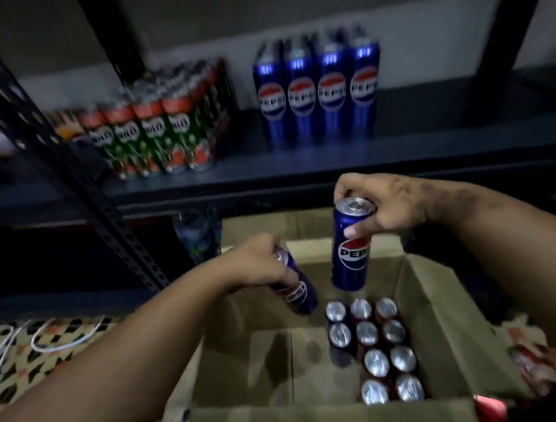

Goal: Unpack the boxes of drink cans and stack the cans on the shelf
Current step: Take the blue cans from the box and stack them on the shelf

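Note:
An open cardboard box (444, 314) sits below me with several blue Pepsi cans (377, 346) standing along its right side, tops up. My right hand (389, 205) grips the top of an upright Pepsi can (349, 262) held above the box. My left hand (257, 262) holds a second Pepsi can (296, 294), tilted, over the box's left part. On the dark shelf (299, 165) beyond the box stands a row of Pepsi cans (318, 91), several wide.
A block of green Milo cans (157, 137) stands on the shelf left of the Pepsi row. A slanted black perforated shelf post (78, 180) crosses the left side. A patterned bag with white cord handles (31, 343) lies at lower left. Red packaging (531, 364) lies right of the box.

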